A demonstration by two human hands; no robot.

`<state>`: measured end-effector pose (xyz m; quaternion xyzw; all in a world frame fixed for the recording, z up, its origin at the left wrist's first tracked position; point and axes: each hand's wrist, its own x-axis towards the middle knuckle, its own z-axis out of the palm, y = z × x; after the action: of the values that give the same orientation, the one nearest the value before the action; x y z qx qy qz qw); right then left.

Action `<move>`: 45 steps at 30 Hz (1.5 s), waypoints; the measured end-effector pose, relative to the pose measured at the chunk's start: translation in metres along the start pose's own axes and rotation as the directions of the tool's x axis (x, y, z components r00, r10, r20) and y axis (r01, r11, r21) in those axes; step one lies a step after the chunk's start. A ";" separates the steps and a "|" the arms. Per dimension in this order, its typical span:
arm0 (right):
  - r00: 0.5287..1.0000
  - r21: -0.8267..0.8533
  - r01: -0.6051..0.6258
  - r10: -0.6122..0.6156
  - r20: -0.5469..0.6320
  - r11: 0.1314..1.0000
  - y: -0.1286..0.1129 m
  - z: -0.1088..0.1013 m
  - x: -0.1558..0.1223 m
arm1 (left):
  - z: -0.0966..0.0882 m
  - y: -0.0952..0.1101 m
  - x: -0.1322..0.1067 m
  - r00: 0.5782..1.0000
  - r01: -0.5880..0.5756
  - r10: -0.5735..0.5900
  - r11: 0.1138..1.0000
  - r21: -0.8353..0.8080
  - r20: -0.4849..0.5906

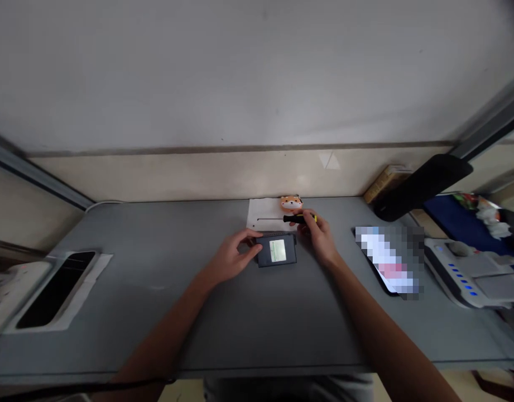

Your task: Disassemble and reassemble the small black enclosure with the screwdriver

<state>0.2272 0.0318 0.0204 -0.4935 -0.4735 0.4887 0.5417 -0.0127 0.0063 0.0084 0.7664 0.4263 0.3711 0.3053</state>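
Observation:
A dark rectangular box-like device [263, 255] with a pale label on its upper face lies on the grey table. My left hand [235, 254] grips its left end between thumb and fingers. In my right hand [319, 237] is a screwdriver [292, 219] with a black and yellow handle, its thin shaft pointing left over a white sheet of paper [260, 209]. The screwdriver is held just beyond the device's far edge. A small dark speck, perhaps a screw [254, 225], shows on the paper. An orange animal-face item [291, 202] sits at the paper's far right.
On the right lie a phone with a lit, blurred screen [384, 259] and a white power strip [461, 273]. A black cylindrical case [424, 187] leans near a box [386, 181] at the back. Another phone [58, 287] rests on the left. A wall stands behind the table [265, 324].

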 end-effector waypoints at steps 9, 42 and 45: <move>1.000 0.021 0.002 -0.002 -0.030 1.000 -0.002 -0.001 0.001 | 0.001 -0.007 -0.002 0.996 0.006 -0.011 0.999 0.053 0.086; 0.999 0.272 0.032 -0.022 -0.039 0.962 -0.013 -0.004 -0.002 | 0.011 0.000 -0.004 0.970 -0.072 0.108 0.984 0.166 -0.220; 0.999 0.264 0.017 -0.008 -0.038 0.964 -0.012 -0.003 -0.001 | 0.007 0.004 -0.004 0.948 -0.175 0.234 0.950 0.259 -0.217</move>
<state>0.2309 0.0298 0.0320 -0.4227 -0.3972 0.5349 0.6143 -0.0068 0.0002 0.0067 0.7858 0.4196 0.4392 0.1163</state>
